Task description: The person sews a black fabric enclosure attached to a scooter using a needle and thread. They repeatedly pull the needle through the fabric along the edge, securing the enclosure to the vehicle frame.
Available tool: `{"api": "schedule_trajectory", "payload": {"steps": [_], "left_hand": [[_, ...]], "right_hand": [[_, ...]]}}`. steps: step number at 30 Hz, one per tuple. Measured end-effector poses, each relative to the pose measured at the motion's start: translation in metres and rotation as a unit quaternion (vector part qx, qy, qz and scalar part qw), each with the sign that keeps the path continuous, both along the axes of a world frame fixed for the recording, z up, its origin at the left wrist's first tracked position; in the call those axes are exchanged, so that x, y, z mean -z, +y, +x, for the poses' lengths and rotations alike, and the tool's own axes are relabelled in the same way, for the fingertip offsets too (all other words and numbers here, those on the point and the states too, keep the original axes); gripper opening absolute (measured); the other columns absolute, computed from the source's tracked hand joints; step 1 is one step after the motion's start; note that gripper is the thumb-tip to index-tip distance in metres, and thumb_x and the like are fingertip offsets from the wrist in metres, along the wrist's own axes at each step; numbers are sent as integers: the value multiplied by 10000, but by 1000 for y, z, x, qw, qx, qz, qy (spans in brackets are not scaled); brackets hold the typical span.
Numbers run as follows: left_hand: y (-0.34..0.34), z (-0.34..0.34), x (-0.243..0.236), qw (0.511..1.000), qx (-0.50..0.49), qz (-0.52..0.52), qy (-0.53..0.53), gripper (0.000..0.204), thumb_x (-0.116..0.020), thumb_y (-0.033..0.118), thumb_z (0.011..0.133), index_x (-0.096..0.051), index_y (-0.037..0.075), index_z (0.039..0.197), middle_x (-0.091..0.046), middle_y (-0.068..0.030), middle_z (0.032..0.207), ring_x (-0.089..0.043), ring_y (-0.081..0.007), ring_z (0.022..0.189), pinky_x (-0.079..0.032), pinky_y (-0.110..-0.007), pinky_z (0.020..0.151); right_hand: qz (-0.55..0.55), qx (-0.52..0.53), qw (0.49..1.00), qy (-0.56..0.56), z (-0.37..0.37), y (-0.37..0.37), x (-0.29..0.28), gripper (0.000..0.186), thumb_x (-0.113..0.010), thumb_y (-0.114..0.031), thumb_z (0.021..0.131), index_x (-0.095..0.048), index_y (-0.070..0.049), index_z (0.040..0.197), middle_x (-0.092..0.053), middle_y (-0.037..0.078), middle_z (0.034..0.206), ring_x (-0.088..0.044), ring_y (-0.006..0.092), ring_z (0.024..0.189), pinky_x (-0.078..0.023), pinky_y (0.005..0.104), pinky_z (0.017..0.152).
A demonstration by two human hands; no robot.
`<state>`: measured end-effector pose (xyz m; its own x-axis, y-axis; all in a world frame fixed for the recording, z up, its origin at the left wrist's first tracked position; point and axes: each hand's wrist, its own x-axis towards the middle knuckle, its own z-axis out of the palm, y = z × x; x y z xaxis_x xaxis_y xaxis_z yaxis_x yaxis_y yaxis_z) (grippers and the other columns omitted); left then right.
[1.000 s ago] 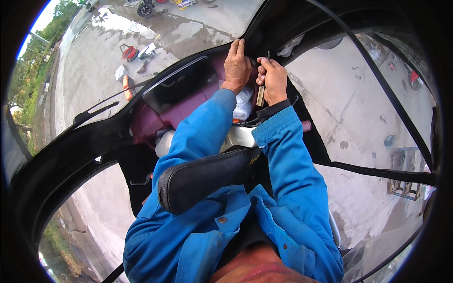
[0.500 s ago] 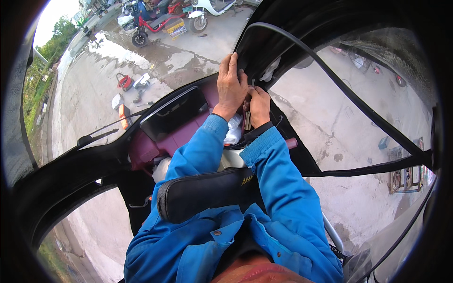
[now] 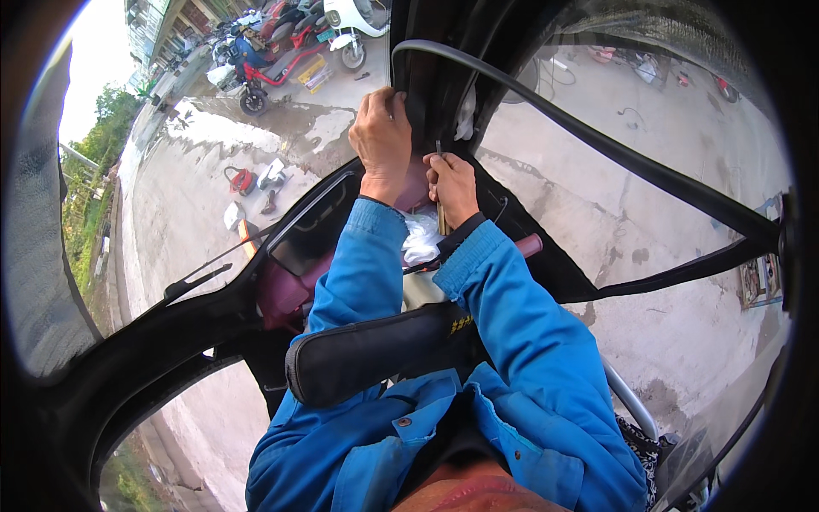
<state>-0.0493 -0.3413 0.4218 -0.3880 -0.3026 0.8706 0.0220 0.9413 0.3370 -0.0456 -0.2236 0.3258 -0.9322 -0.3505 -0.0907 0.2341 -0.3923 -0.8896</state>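
Note:
Both my arms, in blue sleeves, reach forward inside a small canopied vehicle. My left hand (image 3: 381, 145) is at the windscreen's upper right side, its bent fingers closed over the edge of the black frame (image 3: 420, 107). Just to its right and lower, my right hand (image 3: 454, 186) is closed round a slim tool; a thin dark end shows above the fist and a flat, brass-coloured end (image 3: 443, 218) below it. The tool's exact kind is hidden by my fingers. Under my hands lie a crumpled white plastic bag (image 3: 421, 239) and a purple body panel (image 3: 290, 290).
A black padded bar (image 3: 375, 354) crosses before my chest. To the right are a pink handle grip (image 3: 530, 246) and a curved black canopy bar (image 3: 597, 119). A wiper (image 3: 200, 282) lies left. Outside stand a red scooter (image 3: 286, 68) and a white scooter (image 3: 345, 26).
My left hand has shifted left and away from the right hand, its fingers now more bent. The right hand keeps the tool and has moved slightly left and down. The view has turned a little.

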Motion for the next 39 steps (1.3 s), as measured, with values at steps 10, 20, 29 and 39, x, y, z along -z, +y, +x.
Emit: {"api": "schedule_trajectory", "payload": {"steps": [10, 20, 29, 39], "left_hand": [[3, -2, -3, 997, -53, -63, -15, 170, -757, 232, 941, -739, 77, 1009, -781, -117, 949, -762, -376, 776, -611, -473, 693], [-1, 2, -4, 999, -8, -48, -16, 150, -722, 204, 989, -767, 73, 1048, -789, -131, 990, -763, -392, 812, -601, -485, 731], [2, 10, -23, 996, -33, -42, -78, 176, -714, 221, 993, -795, 72, 1042, -791, -169, 924, -766, -403, 820, -595, -480, 739], [2, 11, -24, 993, -51, -72, -83, 180, -699, 254, 1001, -781, 97, 1028, -800, -147, 954, -767, -408, 803, -600, -501, 718]], "right_hand": [[4, -8, 1000, -1, 2, 0, -1, 246, -576, -179, 1123, -703, 30, 1096, -561, 12, 719, -498, 92, 546, -421, 265, 495], [12, -4, 1000, 3, 2, 0, -2, 246, -581, -176, 1118, -703, 35, 1089, -564, 15, 715, -494, 89, 534, -412, 267, 488], [-3, -6, 1000, -3, 4, 0, -2, 246, -588, -174, 1114, -704, 40, 1085, -571, 19, 713, -503, 89, 537, -415, 265, 487], [8, -13, 1000, -1, 3, 1, -2, 251, -593, -181, 1111, -700, 46, 1107, -570, 20, 712, -503, 87, 540, -413, 264, 488]]}}
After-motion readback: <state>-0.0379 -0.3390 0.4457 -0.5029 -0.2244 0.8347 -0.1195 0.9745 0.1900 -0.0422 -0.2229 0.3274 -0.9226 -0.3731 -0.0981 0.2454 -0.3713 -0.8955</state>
